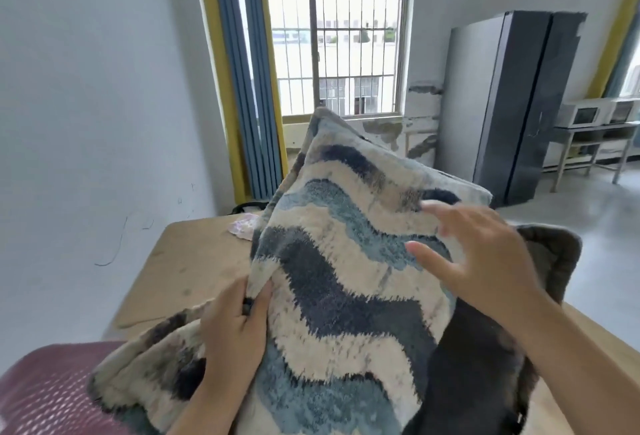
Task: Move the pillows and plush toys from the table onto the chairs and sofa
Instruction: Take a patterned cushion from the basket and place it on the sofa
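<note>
Gripping wavy pillow [346, 261] (left hand [232, 334])

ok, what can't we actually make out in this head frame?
- Table: most of its top is hidden behind the wavy pillow, so what else lies on it is unknown.
- Dark pillow: largely covered by the wavy pillow and right hand.
- Pink thing: half hidden, too small to identify.
- Chairs and sofa: none in view.
- Left hand: fingertips hidden behind the wavy pillow's edge.
</note>
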`<state>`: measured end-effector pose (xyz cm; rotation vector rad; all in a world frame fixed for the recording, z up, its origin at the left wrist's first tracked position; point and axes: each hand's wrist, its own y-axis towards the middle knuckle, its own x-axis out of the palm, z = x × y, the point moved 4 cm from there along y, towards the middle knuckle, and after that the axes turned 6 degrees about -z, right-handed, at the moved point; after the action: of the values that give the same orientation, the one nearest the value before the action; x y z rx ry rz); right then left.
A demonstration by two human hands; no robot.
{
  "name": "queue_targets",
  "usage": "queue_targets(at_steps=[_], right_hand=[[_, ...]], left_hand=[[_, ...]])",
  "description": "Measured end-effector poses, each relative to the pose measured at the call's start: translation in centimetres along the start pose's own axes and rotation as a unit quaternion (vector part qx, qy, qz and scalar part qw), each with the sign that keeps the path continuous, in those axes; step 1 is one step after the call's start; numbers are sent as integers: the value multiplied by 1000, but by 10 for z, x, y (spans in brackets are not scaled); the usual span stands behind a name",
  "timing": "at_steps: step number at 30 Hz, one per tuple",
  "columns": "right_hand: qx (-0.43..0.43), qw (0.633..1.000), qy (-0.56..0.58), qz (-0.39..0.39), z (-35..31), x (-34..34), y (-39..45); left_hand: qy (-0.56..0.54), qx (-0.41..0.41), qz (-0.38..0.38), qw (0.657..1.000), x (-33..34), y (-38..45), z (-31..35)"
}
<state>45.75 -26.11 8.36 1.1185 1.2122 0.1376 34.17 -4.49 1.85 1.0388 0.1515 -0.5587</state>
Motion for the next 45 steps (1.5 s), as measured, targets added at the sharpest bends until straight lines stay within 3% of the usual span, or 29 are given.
queue_targets(at_steps=[3,6,9,11,17,22,24,27,31,34,37,41,44,45], right_hand=[[-156,980,21,-121,-18,37,50],[-267,924,88,-258,-43,68,78],[-340,886,86,-303,-51,87,83],[-372,878,122,-277,-51,96,81],[-440,849,290,-46,-58,79,67],[-532,757,379,25,-95,9,35],[-573,712,404,33,-112,-20,8],[-619,646,446,23,-134,-63,-50],[-650,551,522,-33,-168,-115,-155],[-658,468,584,-85,-187,-153,-248],[-687,385,603,-129,-192,-185,-344],[-752,278,551,-232,-192,-219,-449],[-828,226,406,-313,-197,-244,-522],[-850,212,341,-339,-199,-250,-548]], left_hand=[[76,53,5,996,-1,-6,7],[156,90,32,983,-4,-10,24],[206,74,50,975,-7,-17,32],[256,51,65,963,-6,-26,36],[429,-12,83,899,-7,-62,70],[459,-95,123,875,-50,-111,131],[487,-107,124,858,-72,-140,170],[522,-200,111,822,-100,-200,236],[566,-369,80,733,-118,-311,321],[588,-496,75,634,-112,-418,376],[512,-598,183,589,-82,-517,426],[511,-657,274,482,-29,-608,490],[500,-721,297,377,-4,-647,542],[464,-741,331,356,1,-657,559]])
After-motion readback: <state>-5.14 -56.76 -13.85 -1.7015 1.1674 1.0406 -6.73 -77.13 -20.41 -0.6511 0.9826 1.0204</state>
